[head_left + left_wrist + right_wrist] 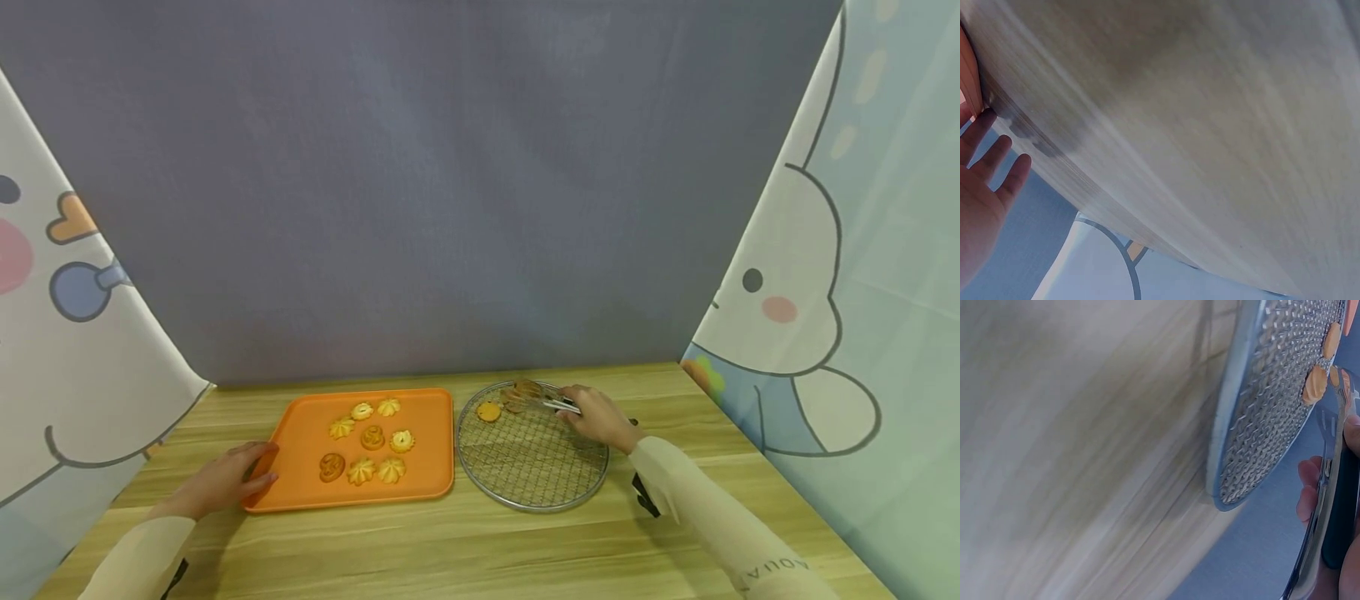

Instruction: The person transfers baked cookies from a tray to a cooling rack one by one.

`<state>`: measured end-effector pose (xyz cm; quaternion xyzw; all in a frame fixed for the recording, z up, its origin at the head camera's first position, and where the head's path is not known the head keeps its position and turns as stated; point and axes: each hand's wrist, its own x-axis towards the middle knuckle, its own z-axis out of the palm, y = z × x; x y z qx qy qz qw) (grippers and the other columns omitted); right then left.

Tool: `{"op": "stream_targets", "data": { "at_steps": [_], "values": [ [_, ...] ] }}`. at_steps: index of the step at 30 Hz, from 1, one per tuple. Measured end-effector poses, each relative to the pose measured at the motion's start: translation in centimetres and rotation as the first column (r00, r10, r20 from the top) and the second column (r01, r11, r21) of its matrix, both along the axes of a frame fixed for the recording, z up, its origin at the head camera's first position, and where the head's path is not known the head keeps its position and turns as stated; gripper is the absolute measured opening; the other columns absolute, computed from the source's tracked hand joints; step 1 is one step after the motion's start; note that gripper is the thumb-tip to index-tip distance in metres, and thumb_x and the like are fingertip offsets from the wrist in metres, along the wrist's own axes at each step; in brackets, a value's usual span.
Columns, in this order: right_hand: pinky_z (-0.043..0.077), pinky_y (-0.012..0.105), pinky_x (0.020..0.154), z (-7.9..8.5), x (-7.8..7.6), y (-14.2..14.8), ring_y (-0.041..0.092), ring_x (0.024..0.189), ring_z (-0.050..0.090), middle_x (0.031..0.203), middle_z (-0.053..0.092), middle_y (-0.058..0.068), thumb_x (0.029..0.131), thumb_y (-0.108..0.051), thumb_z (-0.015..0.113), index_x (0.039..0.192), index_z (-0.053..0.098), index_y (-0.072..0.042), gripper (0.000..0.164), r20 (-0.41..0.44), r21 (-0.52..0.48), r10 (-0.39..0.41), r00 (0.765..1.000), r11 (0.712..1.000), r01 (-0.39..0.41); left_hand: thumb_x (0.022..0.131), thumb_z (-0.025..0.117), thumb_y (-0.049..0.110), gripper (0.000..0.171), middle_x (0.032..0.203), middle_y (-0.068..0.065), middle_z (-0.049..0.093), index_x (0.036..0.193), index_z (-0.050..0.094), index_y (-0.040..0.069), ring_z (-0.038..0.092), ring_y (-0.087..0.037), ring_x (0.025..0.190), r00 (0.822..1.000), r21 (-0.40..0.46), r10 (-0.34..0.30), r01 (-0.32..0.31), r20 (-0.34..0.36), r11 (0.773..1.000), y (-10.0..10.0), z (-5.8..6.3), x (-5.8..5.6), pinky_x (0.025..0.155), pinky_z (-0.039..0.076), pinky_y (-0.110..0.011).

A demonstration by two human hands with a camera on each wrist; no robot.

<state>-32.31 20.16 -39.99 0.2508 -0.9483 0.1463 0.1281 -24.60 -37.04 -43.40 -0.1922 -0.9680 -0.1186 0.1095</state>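
Observation:
My right hand (596, 417) grips metal food tongs (1319, 550) with dark handle panels, over the back of a round wire rack (536, 500). Brown cookies (519, 393) lie around the tong tips; I cannot tell whether the tips pinch one. Beside them on the mesh is a round yellow cookie (489, 412). My left hand (221, 481) rests at the left edge of an orange tray (300, 425), thumb over the rim, and in the left wrist view its fingers (1016, 178) are extended and spread. Several flower-shaped and swirled cookies (362, 471) lie on the tray.
Tray and rack stand side by side on a wood-grain table (420, 550), a narrow gap between them. A grey-blue cloth wall (450, 208) rises at the table's back edge, with cartoon-printed curtains (862, 350) on both sides.

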Motion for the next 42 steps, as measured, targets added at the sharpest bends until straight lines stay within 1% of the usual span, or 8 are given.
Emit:
{"op": "stream_targets", "data": {
  "at_steps": [4, 11, 14, 23, 26, 31, 34, 42],
  "values": [
    [0.048, 0.033, 0.063, 0.3, 0.0, -0.4, 0.013, 0.059, 0.052, 0.112, 0.062, 0.019, 0.085, -0.02, 0.065, 0.118, 0.058, 0.002, 0.04, 0.009, -0.008, 0.009, 1.0, 1.0, -0.009, 0.08, 0.069, 0.027, 0.045, 0.112, -0.025, 0.059, 0.113, 0.059, -0.002, 0.057, -0.045, 0.098, 1.0, -0.002, 0.001, -0.001, 0.001, 1.0, 0.0, 0.0, 0.0, 0.078, 0.047, -0.056],
    [0.053, 0.039, 0.072, 0.6, 0.1, -1.5, 0.022, 0.074, 0.063, 0.114, 0.062, 0.019, 0.083, -0.019, 0.066, 0.116, 0.058, 0.002, 0.04, -0.016, 0.006, 0.041, 0.999, 0.999, -0.041, 0.08, 0.069, 0.027, 0.045, 0.112, -0.024, 0.059, 0.113, 0.059, -0.002, 0.057, -0.044, 0.098, 1.0, -0.005, 0.002, -0.002, 0.009, 1.0, 0.0, 0.0, -0.1, 0.078, 0.048, -0.056],
    [0.053, 0.038, 0.071, 0.5, 0.3, -2.0, 0.022, 0.071, 0.062, 0.114, 0.062, 0.019, 0.084, -0.018, 0.066, 0.116, 0.058, 0.003, 0.039, -0.019, 0.013, 0.071, 0.997, 0.997, -0.071, 0.08, 0.069, 0.027, 0.045, 0.112, -0.024, 0.059, 0.113, 0.059, -0.002, 0.057, -0.044, 0.098, 1.0, -0.004, 0.004, -0.004, 0.014, 1.0, 0.0, 0.0, 0.0, 0.079, 0.047, -0.056],
    [0.052, 0.041, 0.08, 0.2, 0.6, -3.6, 0.028, 0.096, 0.062, 0.11, 0.064, 0.013, 0.084, -0.02, 0.066, 0.115, 0.06, 0.0, 0.038, -0.063, 0.058, 0.146, 0.987, 0.988, -0.142, 0.08, 0.069, 0.027, 0.044, 0.112, -0.024, 0.059, 0.113, 0.059, -0.002, 0.056, -0.045, 0.098, 1.0, -0.008, 0.006, -0.006, -0.001, 1.0, 0.0, 0.0, 0.0, 0.078, 0.047, -0.057],
    [0.052, 0.041, 0.082, 0.2, 0.8, -4.1, 0.028, 0.098, 0.062, 0.11, 0.064, 0.012, 0.084, -0.021, 0.065, 0.115, 0.06, -0.001, 0.037, -0.069, 0.074, 0.165, 0.984, 0.984, -0.16, 0.08, 0.069, 0.026, 0.044, 0.112, -0.024, 0.059, 0.113, 0.059, -0.002, 0.056, -0.045, 0.098, 1.0, -0.006, 0.002, -0.002, -0.001, 1.0, 0.0, 0.0, 0.0, 0.078, 0.047, -0.057],
    [0.053, 0.038, 0.077, 0.3, 1.0, -5.1, 0.023, 0.089, 0.064, 0.106, 0.066, 0.01, 0.084, -0.022, 0.066, 0.113, 0.062, -0.003, 0.035, -0.095, 0.092, 0.207, 0.974, 0.976, -0.198, 0.08, 0.069, 0.026, 0.044, 0.111, -0.024, 0.059, 0.113, 0.059, -0.002, 0.057, -0.045, 0.097, 1.0, -0.003, 0.0, 0.0, -0.006, 1.0, 0.0, 0.0, -0.1, 0.077, 0.048, -0.056],
    [0.053, 0.031, 0.067, 0.3, 1.1, -5.8, 0.016, 0.069, 0.062, 0.106, 0.066, 0.009, 0.084, -0.023, 0.065, 0.114, 0.061, -0.004, 0.036, -0.079, 0.092, 0.228, 0.971, 0.971, -0.22, 0.079, 0.07, 0.026, 0.044, 0.11, -0.024, 0.06, 0.112, 0.059, -0.002, 0.057, -0.045, 0.095, 1.0, -0.008, -0.003, 0.003, -0.02, 1.0, 0.0, 0.0, -0.1, 0.075, 0.048, -0.056],
    [0.045, 0.018, 0.054, 0.4, 1.3, -7.8, 0.003, 0.057, 0.051, 0.104, 0.066, 0.008, 0.085, -0.021, 0.064, 0.116, 0.06, -0.004, 0.035, -0.045, 0.078, 0.305, 0.951, 0.95, -0.301, 0.08, 0.068, 0.028, 0.046, 0.113, -0.025, 0.058, 0.114, 0.058, -0.002, 0.056, -0.046, 0.097, 1.0, -0.011, 0.016, -0.016, 0.012, 1.0, 0.1, 0.1, 0.0, 0.076, 0.047, -0.057]
  ]
}}
